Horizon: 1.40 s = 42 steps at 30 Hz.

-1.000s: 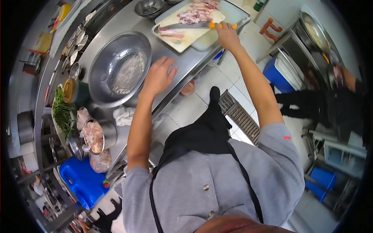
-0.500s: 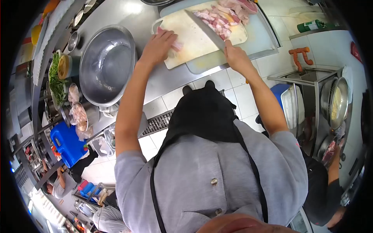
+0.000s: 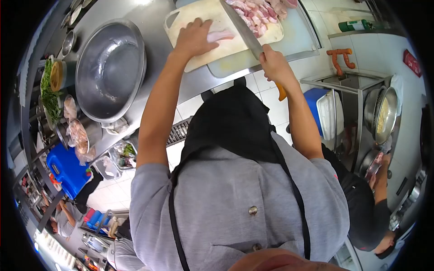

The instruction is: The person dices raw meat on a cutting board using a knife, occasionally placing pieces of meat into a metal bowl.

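Note:
My left hand lies on the white cutting board, fingers spread, its thumb beside a strip of pale pink meat. The hand holds nothing that I can make out. In my right hand is a large knife, gripped by its orange handle. The blade slants up and left across the board, between the strip and a pile of cut meat pieces. Larger chunks of meat lie at the top of the board. Beneath it is a second, pale translucent board.
A big metal bowl sits left of the board. Green herbs, a lidded container and a pot of bagged meat stand farther left. A co-worker in black is at the right, near metal bowls.
The view has turned. My left hand came from beside the bowl onto the board, reaching the meat strip, now farther right. The knife swung from lying crosswise to slanting beside the cut pile.

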Tool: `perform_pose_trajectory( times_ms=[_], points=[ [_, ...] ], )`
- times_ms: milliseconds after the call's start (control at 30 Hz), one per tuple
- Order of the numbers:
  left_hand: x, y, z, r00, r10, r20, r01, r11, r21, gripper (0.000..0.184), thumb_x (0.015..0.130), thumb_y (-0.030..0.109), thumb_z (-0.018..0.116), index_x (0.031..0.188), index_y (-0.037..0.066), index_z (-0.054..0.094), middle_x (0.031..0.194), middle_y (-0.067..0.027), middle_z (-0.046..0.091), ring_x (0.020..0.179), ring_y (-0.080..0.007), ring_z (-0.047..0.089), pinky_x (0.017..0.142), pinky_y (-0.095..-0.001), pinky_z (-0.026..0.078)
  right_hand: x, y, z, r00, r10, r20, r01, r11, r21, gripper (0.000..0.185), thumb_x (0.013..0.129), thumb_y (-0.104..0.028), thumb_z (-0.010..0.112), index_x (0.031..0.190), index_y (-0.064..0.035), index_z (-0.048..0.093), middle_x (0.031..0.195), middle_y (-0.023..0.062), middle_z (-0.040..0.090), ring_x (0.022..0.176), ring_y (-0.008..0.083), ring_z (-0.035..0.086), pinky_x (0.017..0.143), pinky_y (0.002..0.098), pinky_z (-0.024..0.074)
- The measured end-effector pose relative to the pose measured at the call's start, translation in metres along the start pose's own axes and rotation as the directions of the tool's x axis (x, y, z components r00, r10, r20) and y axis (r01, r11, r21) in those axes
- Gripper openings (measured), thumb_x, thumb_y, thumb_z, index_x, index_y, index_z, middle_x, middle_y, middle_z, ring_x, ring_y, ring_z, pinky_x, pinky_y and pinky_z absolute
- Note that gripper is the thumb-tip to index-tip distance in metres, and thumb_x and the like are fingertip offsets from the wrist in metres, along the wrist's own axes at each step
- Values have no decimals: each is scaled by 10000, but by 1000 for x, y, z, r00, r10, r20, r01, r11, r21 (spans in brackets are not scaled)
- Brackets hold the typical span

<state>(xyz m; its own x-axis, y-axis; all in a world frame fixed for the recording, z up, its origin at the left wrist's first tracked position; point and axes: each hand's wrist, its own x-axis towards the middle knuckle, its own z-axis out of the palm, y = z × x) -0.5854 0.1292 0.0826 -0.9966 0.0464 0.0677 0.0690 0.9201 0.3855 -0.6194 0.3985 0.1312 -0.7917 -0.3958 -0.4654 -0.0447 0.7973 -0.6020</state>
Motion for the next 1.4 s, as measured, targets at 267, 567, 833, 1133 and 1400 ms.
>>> perform_pose_trajectory(
  times_ms=[267, 567, 833, 1133, 1400],
  points=[
    [-30, 22, -14, 904, -343, 255, 363, 931, -33, 434, 823, 342, 747, 1118, 36, 663, 1184, -195, 633, 1122, -380, 614, 891, -484, 529, 3, 18, 4, 969, -241, -55, 230, 960, -161, 241, 948, -150, 545, 1062, 36, 442, 794, 342, 648, 815, 538, 642, 732, 615, 486],
    [8, 31, 23, 969, 80, -234, -116, 983, -144, 206, 777, 116, 713, 943, 2, 672, 985, -136, 654, 961, -344, 627, 868, -439, 537, -33, -8, 14, 983, -161, 94, 184, 910, -371, 209, 949, -123, 538, 1080, 2, 434, 797, 315, 663, 774, 527, 660, 701, 614, 517],
    [8, 30, 31, 951, 105, -290, -150, 979, -138, 143, 747, 42, 684, 887, 16, 683, 937, -112, 651, 924, -315, 626, 856, -406, 538, -64, -4, 0, 992, -61, 110, 109, 856, -505, 180, 945, -92, 501, 1095, -12, 444, 803, 304, 668, 780, 522, 671, 689, 604, 532],
    [6, 26, 43, 953, 17, -303, -95, 965, -246, 171, 769, 26, 703, 940, 22, 701, 965, -113, 674, 944, -316, 645, 838, -412, 547, 9, -1, 31, 921, -390, 10, 360, 839, -408, 168, 929, -67, 494, 1088, -21, 467, 783, 302, 662, 756, 501, 680, 660, 596, 537],
    [3, 17, 48, 933, -28, -359, -55, 974, -218, 178, 755, 12, 715, 932, 17, 696, 944, -109, 678, 928, -316, 650, 811, -413, 554, -46, 25, 18, 990, -74, 118, 122, 873, -471, 229, 925, -68, 494, 1143, 0, 483, 788, 291, 668, 746, 488, 685, 631, 586, 540]
  ],
)
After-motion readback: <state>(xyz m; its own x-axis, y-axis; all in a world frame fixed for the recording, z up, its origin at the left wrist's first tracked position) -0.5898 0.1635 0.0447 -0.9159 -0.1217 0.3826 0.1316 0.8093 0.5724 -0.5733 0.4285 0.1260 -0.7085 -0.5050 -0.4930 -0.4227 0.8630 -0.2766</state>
